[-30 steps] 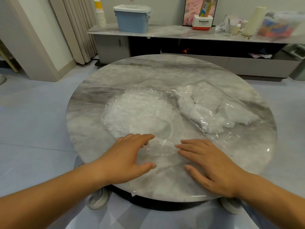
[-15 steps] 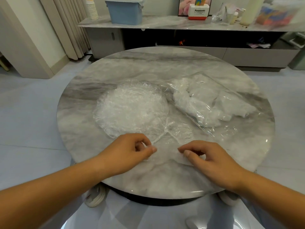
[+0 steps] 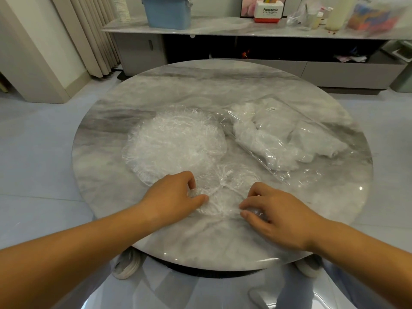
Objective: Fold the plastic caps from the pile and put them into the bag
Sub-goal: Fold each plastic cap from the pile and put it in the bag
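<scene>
A single clear plastic cap is being held down on the marble table, close to its near edge. It is being gripped at both ends, so its long axis is running from left to right across the view. Its left end is being pinched by the left hand, fingers curled and thumb pressed against the film. Its right end is being pinched by the right hand, where crumpled plastic is being kept between thumb and bent fingers. Just beyond the hands, the pile of caps is being left as a flat round heap, its near rim touching the held cap. To the right of the pile, the clear bag is lying at a slant with white folded caps inside. A small white label is showing on the bag, its print too small to be read. On the far sideboard, the word "Panasonic" is being displayed on a red and white box.
</scene>
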Demonstrator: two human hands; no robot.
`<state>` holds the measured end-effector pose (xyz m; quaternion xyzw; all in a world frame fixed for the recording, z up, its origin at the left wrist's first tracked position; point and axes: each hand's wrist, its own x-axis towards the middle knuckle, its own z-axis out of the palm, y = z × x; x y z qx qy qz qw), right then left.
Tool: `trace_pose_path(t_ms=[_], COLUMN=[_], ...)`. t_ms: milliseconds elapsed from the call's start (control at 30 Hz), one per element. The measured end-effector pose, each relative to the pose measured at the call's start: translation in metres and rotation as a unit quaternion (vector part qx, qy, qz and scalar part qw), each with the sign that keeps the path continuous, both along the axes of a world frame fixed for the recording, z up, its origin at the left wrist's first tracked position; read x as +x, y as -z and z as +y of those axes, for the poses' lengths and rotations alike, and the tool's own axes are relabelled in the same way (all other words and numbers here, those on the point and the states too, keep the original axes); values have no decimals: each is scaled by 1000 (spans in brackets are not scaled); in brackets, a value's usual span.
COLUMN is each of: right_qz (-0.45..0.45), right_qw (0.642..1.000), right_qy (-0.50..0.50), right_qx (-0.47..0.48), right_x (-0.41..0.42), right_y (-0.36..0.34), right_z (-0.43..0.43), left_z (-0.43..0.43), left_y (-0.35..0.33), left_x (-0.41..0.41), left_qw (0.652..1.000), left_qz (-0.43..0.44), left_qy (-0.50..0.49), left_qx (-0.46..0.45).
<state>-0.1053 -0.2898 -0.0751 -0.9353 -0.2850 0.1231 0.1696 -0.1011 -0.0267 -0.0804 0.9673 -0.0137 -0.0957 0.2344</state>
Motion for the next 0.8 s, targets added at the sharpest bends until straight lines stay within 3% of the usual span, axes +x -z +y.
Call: trace_pose_path(t_ms=[100,267,433,633,800], right_qz=[-15,-94,-7,96,78], right_qw=[1000,992,996,963,962], right_qy=[-8,27,77,158,87], right_qx=[-1,75,50,196,245], right_x=[2,24,57,69,47], right_y=[0,-14,-26,-27,-32], right_z=[1,19,47,55,45], left_z=[-2,-10,-12,-10,-7], left_y=[-3,-3,2,3,3], left_x=[-3,-3,-4,-6,-5], left_qw=[1000,996,995,995,994], left_qz=[-19,-82,-97,-98,-86], left_qy=[-12,-16,-18,-30,-49], left_qx=[13,29,10,-16,-36])
